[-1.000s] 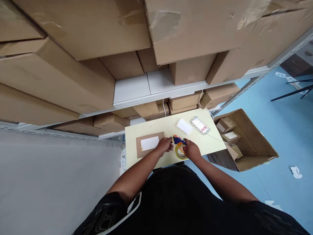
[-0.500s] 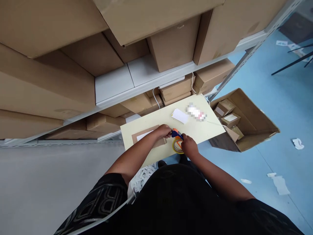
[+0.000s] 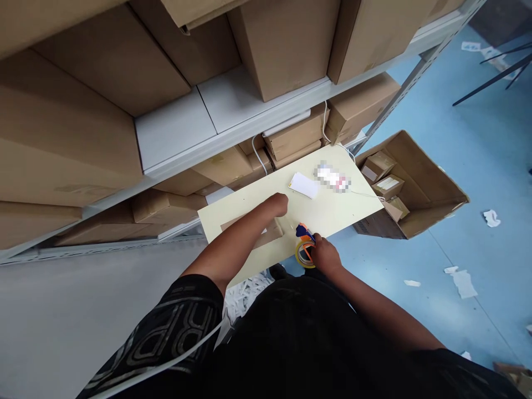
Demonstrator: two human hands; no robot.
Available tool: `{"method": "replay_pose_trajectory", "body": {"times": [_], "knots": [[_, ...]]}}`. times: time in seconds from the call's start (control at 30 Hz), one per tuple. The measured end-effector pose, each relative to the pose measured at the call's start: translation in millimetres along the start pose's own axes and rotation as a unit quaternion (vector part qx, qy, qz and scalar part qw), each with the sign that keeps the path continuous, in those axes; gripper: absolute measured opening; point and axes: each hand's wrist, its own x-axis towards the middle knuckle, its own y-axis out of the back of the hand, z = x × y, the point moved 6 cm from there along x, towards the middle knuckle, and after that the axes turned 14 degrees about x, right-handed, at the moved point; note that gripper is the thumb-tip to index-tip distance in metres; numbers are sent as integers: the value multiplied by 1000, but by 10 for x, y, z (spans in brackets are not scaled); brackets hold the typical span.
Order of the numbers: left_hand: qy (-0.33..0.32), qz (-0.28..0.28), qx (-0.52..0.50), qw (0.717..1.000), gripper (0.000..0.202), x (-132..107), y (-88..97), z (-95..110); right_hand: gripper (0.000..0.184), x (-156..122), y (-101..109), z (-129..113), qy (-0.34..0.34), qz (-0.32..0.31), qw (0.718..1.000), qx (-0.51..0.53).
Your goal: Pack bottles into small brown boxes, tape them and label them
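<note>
My right hand grips a tape dispenser with a blue and orange head and a yellowish roll, at the near edge of the pale yellow table. My left hand is stretched over the table beyond a flat brown parcel with a white label, which my forearm mostly covers. The left fingers are curled and look pinched; what they hold I cannot make out. A white slip lies farther back on the table.
Metal shelving packed with cardboard boxes stands right behind the table. An open carton holding small boxes sits on the blue floor at the right. Paper scraps litter the floor. A white cable runs off the table.
My left hand has drawn away from the dispenser, up and back over the table. The right hand keeps hold of the dispenser. The view has tilted downward.
</note>
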Motion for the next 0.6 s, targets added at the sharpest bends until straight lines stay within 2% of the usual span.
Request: {"method": "replay_pose_trajectory", "body": {"times": [0.1,0.2,0.27,0.37,0.43,0.5,0.57,0.6], "knots": [[19,7,9,1000,27,36,-175,99,33,-17,-185,-25,0,-34,999,-9],[33,0,28,999,28,64,-317,179,35,-10,-372,-121,28,-76,996,-25],[37,-6,46,998,28,76,-324,190,37,-12,-476,-174,46,-102,993,-25],[29,6,64,997,24,-9,-188,105,39,-14,-563,-191,50,-115,992,-9],[3,63,79,995,22,-191,-15,-24,37,-12,-583,-179,48,-109,993,0],[-35,181,105,977,29,-495,180,-217,34,-12,-600,-159,46,-105,993,4],[-14,269,118,956,39,-849,249,-558,35,-17,-619,-138,44,-102,994,8],[13,289,120,950,45,-1012,216,-770,36,-21,-628,-129,44,-97,994,10]]}}
